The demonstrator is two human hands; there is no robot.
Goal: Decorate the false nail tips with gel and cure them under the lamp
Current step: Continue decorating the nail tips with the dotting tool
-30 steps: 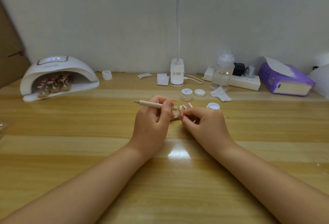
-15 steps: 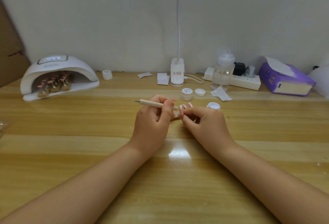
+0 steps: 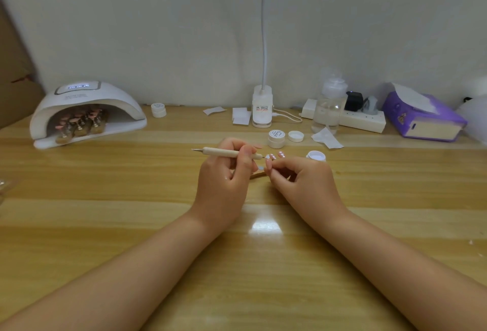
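Left hand [image 3: 224, 180] grips dotting tool [image 3: 228, 152]; right hand [image 3: 303, 183] pinches nail tips [image 3: 274, 156]

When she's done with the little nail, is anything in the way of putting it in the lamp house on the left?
Nothing visible blocks the way. The table between the hands and the curing lamp is bare wood. But the lamp's opening already holds stands of pink nail tips, so room inside looks tight.

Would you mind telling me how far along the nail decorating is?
Done: pink tips on stands sit under the white dome lamp. In hand: left hand grips a wooden dotting tool, touching dotted tips steadied by right hand. Left: finishing and curing these.
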